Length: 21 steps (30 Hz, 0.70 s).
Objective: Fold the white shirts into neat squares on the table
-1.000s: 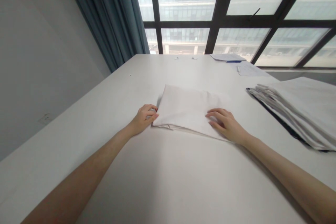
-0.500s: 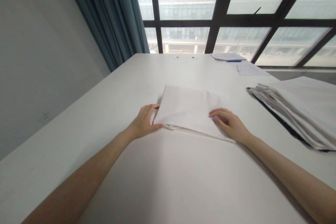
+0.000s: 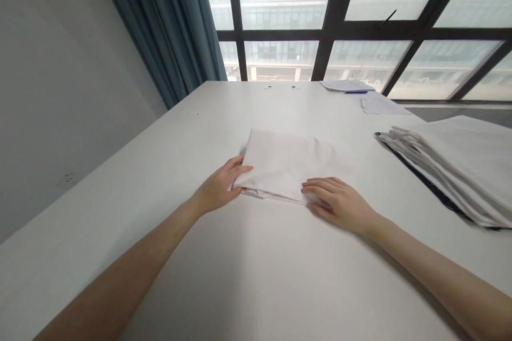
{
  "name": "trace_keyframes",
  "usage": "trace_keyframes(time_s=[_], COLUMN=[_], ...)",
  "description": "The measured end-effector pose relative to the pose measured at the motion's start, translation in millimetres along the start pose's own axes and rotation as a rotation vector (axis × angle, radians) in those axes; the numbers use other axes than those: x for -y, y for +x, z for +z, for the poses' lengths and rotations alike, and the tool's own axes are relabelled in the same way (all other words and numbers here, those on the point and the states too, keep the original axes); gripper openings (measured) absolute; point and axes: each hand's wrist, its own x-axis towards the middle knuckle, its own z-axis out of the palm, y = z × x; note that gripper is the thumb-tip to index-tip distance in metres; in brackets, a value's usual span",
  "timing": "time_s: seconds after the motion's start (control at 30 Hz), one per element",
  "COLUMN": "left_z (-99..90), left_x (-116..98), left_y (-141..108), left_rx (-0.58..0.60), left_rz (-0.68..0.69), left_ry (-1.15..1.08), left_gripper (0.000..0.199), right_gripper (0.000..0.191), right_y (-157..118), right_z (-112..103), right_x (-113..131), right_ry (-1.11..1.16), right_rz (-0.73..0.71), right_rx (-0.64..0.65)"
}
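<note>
A folded white cloth (image 3: 284, 157) lies on the white table in front of me, its layered edge facing me. At its left edge is my left hand (image 3: 221, 184), with one finger over the top and the thumb at the near left corner; some fingertips are hidden behind the edge. My right hand (image 3: 338, 202) rests on the near right part of the cloth, fingers stretched leftward and the thumb at the front edge. It covers the cloth's near right corner.
A stack of folded white cloths (image 3: 460, 165) with a dark layer beneath sits at the right. Papers (image 3: 347, 86) and a blue pen (image 3: 356, 92) lie at the table's (image 3: 140, 165) far right. Behind are a blue curtain (image 3: 168, 26) and windows.
My right hand has moved left and nearer to me along the cloth. A finger of my left hand has come over the cloth's left edge.
</note>
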Motion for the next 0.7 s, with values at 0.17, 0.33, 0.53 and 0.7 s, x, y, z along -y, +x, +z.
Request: trace_keyframes(time_s=[0.17, 0.33, 0.53, 0.7], left_z=[1.2, 1.9, -3.8, -6.8], left_x=[-0.8, 3.1, -0.6, -2.8], left_y=[0.5, -1.5, -2.9, -1.0], left_rx=[0.047, 0.024, 0.017, 0.149], left_rz=[-0.028, 0.003, 0.134, 0.249], left_ry=[0.012, -0.011, 0.193, 0.224], left_gripper=[0.06, 0.063, 0.056, 0.057], right_gripper=[0.028, 0.028, 0.028, 0.034], right_y=[-3.3, -7.4, -7.5, -7.9], right_z=[5.2, 5.1, 0.3, -7.6], right_x=[-3.5, -12.1, -15.2, -18.7], right_ry=[0.017, 0.086, 0.181, 0.423], right_rz=[0.041, 0.075, 0.084, 0.339], right_rx=[0.009, -0.012, -0.013, -0.009])
